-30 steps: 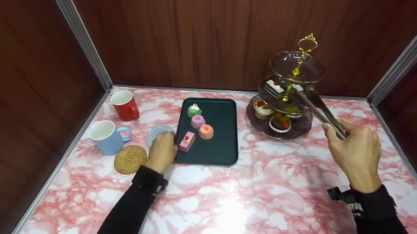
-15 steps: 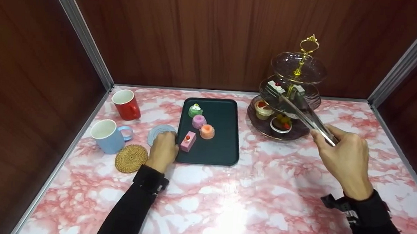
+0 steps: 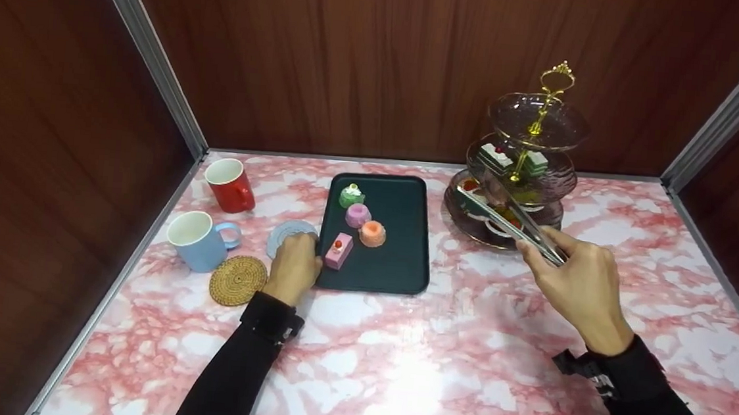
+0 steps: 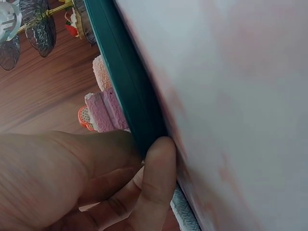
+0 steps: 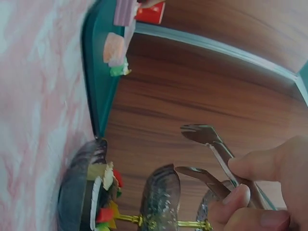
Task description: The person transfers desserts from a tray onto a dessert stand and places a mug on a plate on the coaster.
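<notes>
My left hand (image 3: 296,264) grips the left edge of a dark green tray (image 3: 398,256); the left wrist view shows finger and thumb at its rim (image 4: 120,67). On the tray stand a green cake (image 3: 350,197), a purple cake (image 3: 358,216), an orange cake (image 3: 372,235) and a pink oblong cake (image 3: 339,252). My right hand (image 3: 582,290) holds metal tongs (image 3: 526,232) before a three-tier stand (image 3: 536,127). The tong tips are spread, with nothing between them in the right wrist view. Two green cake slices (image 3: 494,159) sit on the middle tier. Tongs partly cover the cupcakes below.
Left of the tray are a red mug (image 3: 234,188), a light blue mug (image 3: 200,244), a woven coaster (image 3: 238,281) and a pale blue coaster (image 3: 288,229) partly behind my left hand. Wooden panels (image 3: 381,63) enclose the marbled table (image 3: 396,368).
My right hand has carried the tongs leftward and down, from beside the right-hand slice on the middle tier to in front of the lower tier. My left hand stays at the tray.
</notes>
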`<state>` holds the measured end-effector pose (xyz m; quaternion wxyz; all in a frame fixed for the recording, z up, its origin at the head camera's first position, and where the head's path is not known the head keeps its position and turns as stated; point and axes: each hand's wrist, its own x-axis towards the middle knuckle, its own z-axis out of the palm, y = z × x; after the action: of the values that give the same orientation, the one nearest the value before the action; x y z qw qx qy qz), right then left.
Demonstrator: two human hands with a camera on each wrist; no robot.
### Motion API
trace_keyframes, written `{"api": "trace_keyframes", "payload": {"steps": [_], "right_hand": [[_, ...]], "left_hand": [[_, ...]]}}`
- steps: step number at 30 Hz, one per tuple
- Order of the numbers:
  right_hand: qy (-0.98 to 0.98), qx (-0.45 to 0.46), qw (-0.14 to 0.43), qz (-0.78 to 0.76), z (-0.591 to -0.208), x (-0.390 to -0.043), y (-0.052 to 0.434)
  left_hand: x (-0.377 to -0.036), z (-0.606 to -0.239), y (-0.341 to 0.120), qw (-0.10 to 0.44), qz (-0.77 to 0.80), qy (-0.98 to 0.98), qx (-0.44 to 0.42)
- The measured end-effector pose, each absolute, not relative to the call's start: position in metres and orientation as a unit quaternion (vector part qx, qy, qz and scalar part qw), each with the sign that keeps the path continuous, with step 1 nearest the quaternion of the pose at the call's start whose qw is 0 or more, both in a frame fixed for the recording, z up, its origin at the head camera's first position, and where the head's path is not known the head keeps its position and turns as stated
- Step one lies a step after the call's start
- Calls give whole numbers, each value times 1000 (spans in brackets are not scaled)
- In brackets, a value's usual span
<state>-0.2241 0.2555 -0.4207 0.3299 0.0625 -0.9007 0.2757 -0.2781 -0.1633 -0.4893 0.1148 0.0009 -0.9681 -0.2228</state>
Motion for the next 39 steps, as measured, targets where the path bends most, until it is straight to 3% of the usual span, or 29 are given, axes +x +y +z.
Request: {"api": "trace_keyframes", "payload": {"steps": [13, 39], "right_hand": [[-906, 109, 303, 276, -435, -230, 233], [-923, 190, 193, 273, -463, -253, 180]], "left_hand": [[-280, -491, -165, 115, -228, -967, 1], [-279, -491, -165, 116, -229, -967, -7]]}}
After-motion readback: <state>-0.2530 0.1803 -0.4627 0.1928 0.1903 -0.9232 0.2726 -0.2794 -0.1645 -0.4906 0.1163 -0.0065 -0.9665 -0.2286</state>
